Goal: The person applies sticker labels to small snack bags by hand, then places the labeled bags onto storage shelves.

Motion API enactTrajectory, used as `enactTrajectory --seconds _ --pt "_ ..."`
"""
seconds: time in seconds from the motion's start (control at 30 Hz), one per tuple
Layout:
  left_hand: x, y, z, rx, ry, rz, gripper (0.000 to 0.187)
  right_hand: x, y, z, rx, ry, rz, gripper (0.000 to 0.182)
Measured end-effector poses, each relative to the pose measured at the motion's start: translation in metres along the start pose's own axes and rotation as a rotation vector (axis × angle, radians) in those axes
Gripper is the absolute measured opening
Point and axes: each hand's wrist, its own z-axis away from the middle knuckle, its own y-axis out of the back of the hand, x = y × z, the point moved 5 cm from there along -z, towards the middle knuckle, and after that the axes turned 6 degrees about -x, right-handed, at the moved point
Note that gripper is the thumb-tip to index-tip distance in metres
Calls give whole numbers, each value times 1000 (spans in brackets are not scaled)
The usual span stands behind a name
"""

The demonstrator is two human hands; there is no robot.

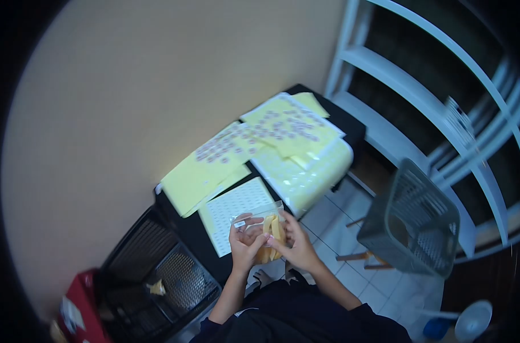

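A clear plastic bag (275,227) with several pale yellow strips in it is held up in front of my body, over the table's near edge. My left hand (246,241) grips its left side, fingers behind the film and thumb in front. On the other side my right hand (295,246) is closed on the bag, its thumb meeting the left thumb near the middle. A small white label (240,224) shows at the bag's upper left. Just beyond the hands lies a sheet with rows of small labels (235,204).
Yellow sheets with rows of round stickers (283,126) and a glossy yellow packet (311,177) cover much of the black table (351,127). A black crate (183,274) stands at left, a grey-green basket (411,228) on a wooden stool at right. White shelves (408,68) line the far right.
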Motion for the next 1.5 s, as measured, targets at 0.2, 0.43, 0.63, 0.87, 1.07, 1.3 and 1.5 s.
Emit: enactTrajectory --seconds 0.2,0.43,0.63,0.87,1.07,1.3,1.5 --pt "-37 -56 15 -118 52 124 58 -5 44 61 272 90 48 67" --pt "-70 -129 29 -234 88 80 55 -15 98 121 420 77 95 70" --pt "-131 -229 61 -343 124 90 48 -23 180 206 582 35 189 70" --pt "-195 -329 86 -362 225 107 43 -20 263 310 695 53 314 47" --pt "-243 -377 108 -362 312 138 31 4 317 353 710 -6 106 40" --pt "-280 -440 93 -504 401 132 37 33 374 362 832 9 -90 40" --pt "-280 -523 84 -940 383 167 64 16 474 380 1192 291 -282 33"
